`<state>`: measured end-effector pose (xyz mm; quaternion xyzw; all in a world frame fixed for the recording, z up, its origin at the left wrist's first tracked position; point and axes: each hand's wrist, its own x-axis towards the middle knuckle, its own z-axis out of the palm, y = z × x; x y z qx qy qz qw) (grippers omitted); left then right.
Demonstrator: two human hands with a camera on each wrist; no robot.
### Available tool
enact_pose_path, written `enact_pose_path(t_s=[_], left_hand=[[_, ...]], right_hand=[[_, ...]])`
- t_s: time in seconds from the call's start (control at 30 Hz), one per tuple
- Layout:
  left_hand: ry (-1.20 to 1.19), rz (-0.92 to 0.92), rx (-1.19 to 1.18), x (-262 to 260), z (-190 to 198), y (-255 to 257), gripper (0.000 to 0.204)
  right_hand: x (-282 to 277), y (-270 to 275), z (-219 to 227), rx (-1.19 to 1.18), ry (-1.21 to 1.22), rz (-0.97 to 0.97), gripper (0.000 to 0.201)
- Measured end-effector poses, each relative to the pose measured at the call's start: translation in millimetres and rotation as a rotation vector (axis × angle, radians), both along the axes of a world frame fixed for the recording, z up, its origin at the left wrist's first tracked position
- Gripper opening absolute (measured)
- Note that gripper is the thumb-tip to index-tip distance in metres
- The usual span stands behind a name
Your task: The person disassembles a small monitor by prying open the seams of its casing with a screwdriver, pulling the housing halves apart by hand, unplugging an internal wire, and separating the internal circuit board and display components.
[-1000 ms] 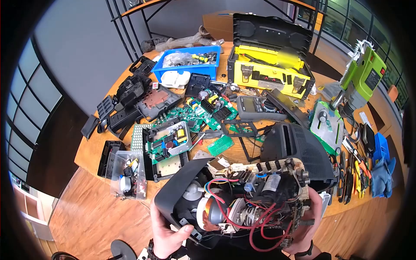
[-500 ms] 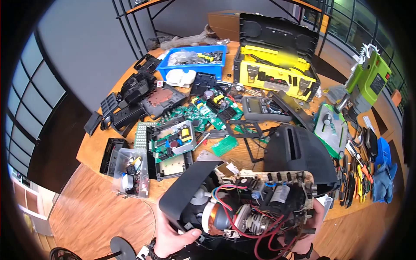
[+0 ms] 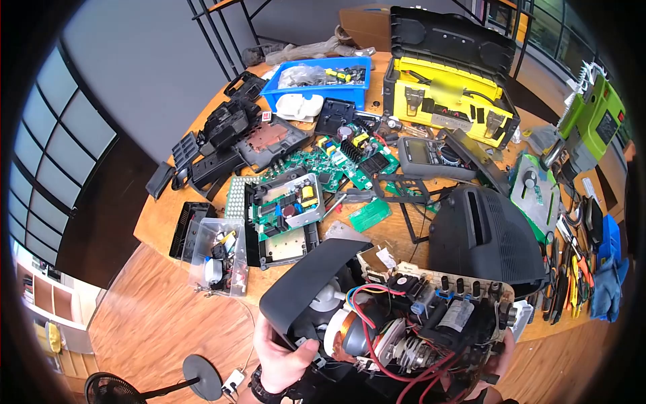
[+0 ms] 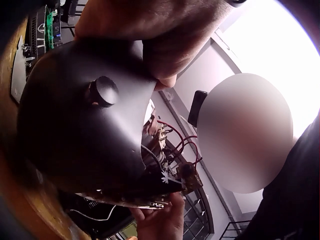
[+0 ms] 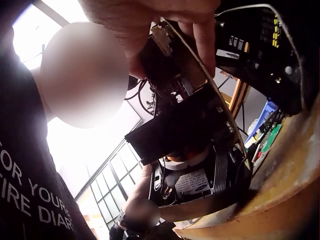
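An opened CRT television with its picture tube, copper-wound coil (image 3: pixel 348 331), red wires and dusty circuit board is held up at the table's near edge. My left hand (image 3: pixel 282 363) grips its black front casing (image 3: pixel 313 279), thumb on the inner edge. In the left wrist view the casing's smooth outside has a round black knob (image 4: pixel 105 91). At the other end my right hand (image 5: pixel 202 42) holds the edge of the circuit board chassis (image 3: pixel 457 316), largely hidden behind it in the head view. The vented black rear cover (image 3: pixel 488 232) stands on the table just beyond.
Green circuit boards (image 3: pixel 370 215), a multimeter (image 3: pixel 437 158) and a clear bin (image 3: pixel 222 259) of parts crowd the table. Farther back are a blue tray (image 3: pixel 316 87) and an open yellow toolbox (image 3: pixel 451 108). Hand tools (image 3: pixel 572 276) and a green power tool (image 3: pixel 592 121) lie right.
The head view has swung left, so the table appears shifted right. The television has tipped slightly, its right end now lower against the rear cover. Both hands keep their hold.
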<state>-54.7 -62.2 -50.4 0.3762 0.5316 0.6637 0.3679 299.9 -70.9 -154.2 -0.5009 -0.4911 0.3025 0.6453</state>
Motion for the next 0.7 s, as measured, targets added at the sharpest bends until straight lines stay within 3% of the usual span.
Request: enact_pose_path(t_s=[0.07, 0.17, 0.33, 0.37, 0.7], left_hand=[[-0.025, 0.007, 0.007, 1.5, 1.9, 0.7, 0.08], [-0.053, 0.006, -0.005, 0.9, 1.6, 0.3, 0.082], [0.045, -0.038, 0.03, -3.3, -3.5, -5.9, 0.083], [0.054, -0.021, 0.04, -3.5, -6.3, -5.7, 0.083], [-0.123, 0.039, -0.019, -4.9, -10.0, -8.0, 0.078]], right_hand=[[-1.0, -0.9, -1.1, -0.021, 0.011, 0.015, 0.067], [-20.4, 0.2, 10.8, 0.146, 0.082, 0.02, 0.068], [-35.1, -7.8, 26.3, 0.054, -0.115, -0.065, 0.061], [-30.9, -10.9, 20.0, 0.023, 0.035, -0.087, 0.059], [62.0, -29.9, -57.7, -0.336, 0.494, -0.025, 0.061]])
